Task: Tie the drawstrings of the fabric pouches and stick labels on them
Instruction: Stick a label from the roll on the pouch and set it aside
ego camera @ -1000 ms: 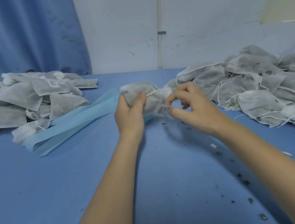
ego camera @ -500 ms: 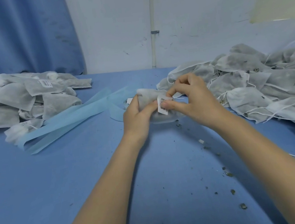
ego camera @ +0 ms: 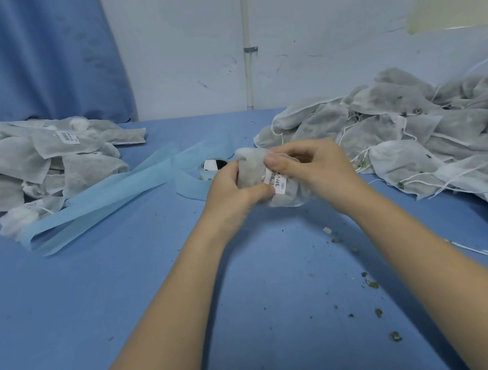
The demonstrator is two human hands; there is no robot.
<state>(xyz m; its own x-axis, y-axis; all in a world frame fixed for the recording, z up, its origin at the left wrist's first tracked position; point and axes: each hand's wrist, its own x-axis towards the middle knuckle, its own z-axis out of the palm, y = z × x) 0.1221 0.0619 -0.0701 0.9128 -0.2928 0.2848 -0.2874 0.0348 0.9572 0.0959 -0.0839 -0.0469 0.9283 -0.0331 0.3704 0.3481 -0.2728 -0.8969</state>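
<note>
A grey fabric pouch (ego camera: 291, 196) sits between both hands at the table's middle. My left hand (ego camera: 232, 190) grips its left side, thumb against the front. My right hand (ego camera: 316, 166) holds the pouch from the right, its thumb pressing the top of a white barcode label (ego camera: 278, 183) on the pouch's front. The label's lower end looks loose. A roll of labels (ego camera: 213, 168) with pale blue backing lies just behind my left hand.
A heap of untied pouches with loose white strings (ego camera: 421, 138) fills the right side. A pile of labelled pouches (ego camera: 37, 161) lies at the left. Blue backing strip (ego camera: 109, 201) trails leftward from the roll. Dark crumbs (ego camera: 368, 283) dot the blue table.
Both hands lowered the pouch toward the table. The label went from my right fingertips onto the pouch front, and my right thumb now presses on it.
</note>
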